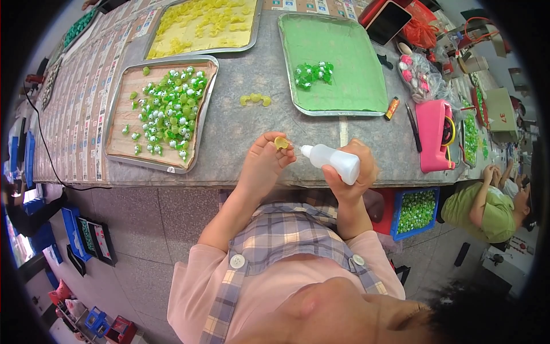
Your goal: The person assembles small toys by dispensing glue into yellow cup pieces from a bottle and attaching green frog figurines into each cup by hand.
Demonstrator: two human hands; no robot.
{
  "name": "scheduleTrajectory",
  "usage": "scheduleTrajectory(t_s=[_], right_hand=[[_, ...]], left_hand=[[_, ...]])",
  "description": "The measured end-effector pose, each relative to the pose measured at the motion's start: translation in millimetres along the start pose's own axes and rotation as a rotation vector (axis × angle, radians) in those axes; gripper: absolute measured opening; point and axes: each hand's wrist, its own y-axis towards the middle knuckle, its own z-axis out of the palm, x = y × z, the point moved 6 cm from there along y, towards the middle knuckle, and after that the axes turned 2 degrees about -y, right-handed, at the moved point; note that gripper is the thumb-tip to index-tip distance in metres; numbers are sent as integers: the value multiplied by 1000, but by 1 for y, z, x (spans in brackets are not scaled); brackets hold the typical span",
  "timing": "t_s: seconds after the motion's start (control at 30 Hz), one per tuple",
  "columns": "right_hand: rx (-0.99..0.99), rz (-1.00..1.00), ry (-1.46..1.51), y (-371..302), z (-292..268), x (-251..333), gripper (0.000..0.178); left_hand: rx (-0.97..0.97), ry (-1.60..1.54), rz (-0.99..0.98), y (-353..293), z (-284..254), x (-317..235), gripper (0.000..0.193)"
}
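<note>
Over the near edge of the table, my left hand (pixel 265 163) pinches a small yellow plastic piece (pixel 281 143) between thumb and fingertips. My right hand (pixel 356 172) is wrapped round a white squeeze bottle (pixel 333 160), tilted so its nozzle points left, close to the yellow piece. Whether the nozzle touches the piece I cannot tell. Beyond my left hand, a few yellow pieces (pixel 255 100) lie on the grey table cover. To the left, a tray (pixel 117 129) holds many small green figures (pixel 172 112) with white eyes. A green-lined tray (pixel 338 51) bears a small cluster of green figures (pixel 313 75).
A yellow-lined tray (pixel 255 26) of yellow pieces sits at the back. Right of the green tray lie a lighter (pixel 392 108), a black pen (pixel 413 127) and a pink tool-like case (pixel 432 135). A blue crate (pixel 415 213) of green figures stands below the table; another person (pixel 478 209) sits at right.
</note>
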Motion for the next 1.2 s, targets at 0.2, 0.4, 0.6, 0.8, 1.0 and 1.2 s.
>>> scheduleTrajectory(t_s=[0.2, 0.4, 0.6, 0.8, 1.0, 1.2], right_hand=[[-13, 13, 19, -1, 0, 0, 33], [1, 3, 28, 1, 4, 2, 33], [2, 17, 35, 1, 4, 2, 32], [21, 10, 32, 2, 8, 5, 31], [15, -6, 11, -1, 5, 3, 32], [-270, 133, 121, -13, -26, -21, 37]], left_hand=[[-3, 14, -8, 0, 0, 0, 19], [-9, -2, -14, 0, 1, 0, 22], [-16, -5, -19, 0, -2, 2, 24], [-29, 4, -16, 0, -2, 2, 23], [-85, 12, -36, -1, -2, 1, 23], [-114, -62, -93, -1, -5, 4, 25]])
